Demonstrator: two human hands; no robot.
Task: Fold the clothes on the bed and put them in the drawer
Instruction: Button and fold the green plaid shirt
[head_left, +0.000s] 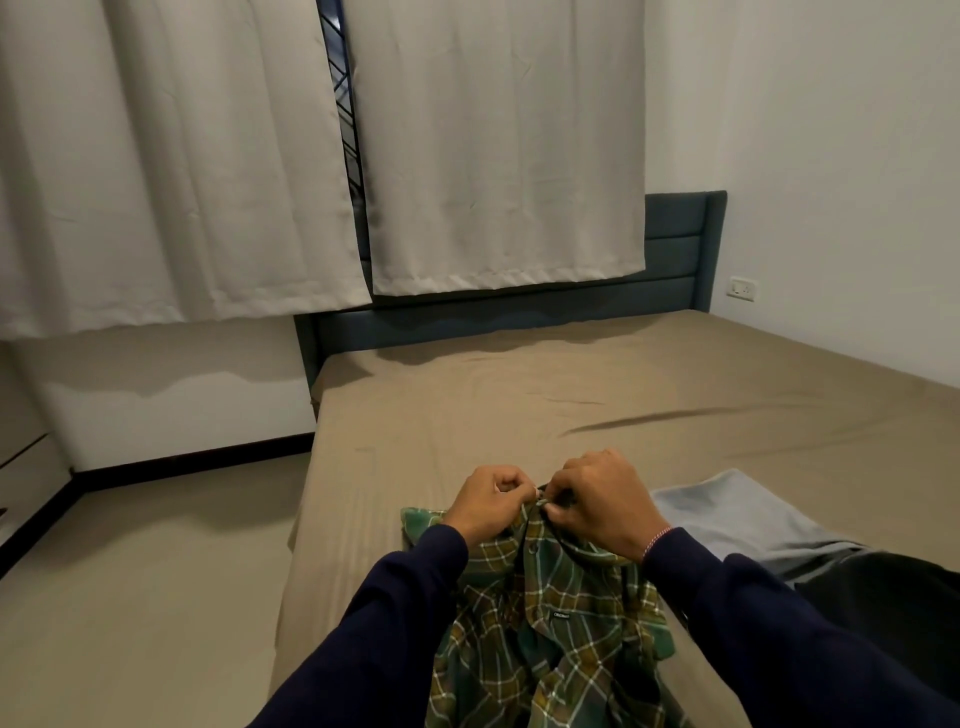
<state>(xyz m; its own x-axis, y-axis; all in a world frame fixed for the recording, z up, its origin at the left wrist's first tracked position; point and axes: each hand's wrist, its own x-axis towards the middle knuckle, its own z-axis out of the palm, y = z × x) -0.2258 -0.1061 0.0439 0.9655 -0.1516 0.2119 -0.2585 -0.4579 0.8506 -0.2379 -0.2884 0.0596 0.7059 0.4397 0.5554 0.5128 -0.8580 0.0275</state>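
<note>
Both my grips on the green plaid shirt (545, 618), which lies flat on the bed (519, 405) right below my hands. My left hand (488, 501) has its fingers curled, pinching the collar's left side; my right hand (602, 501) pinches the collar's right side, just beside the left, at the top button area. A grey garment (737, 519) lies on the bed just right of my right hand, a black garment (883, 587) nearer me beside it. Dark blue sleeves cover both arms.
</note>
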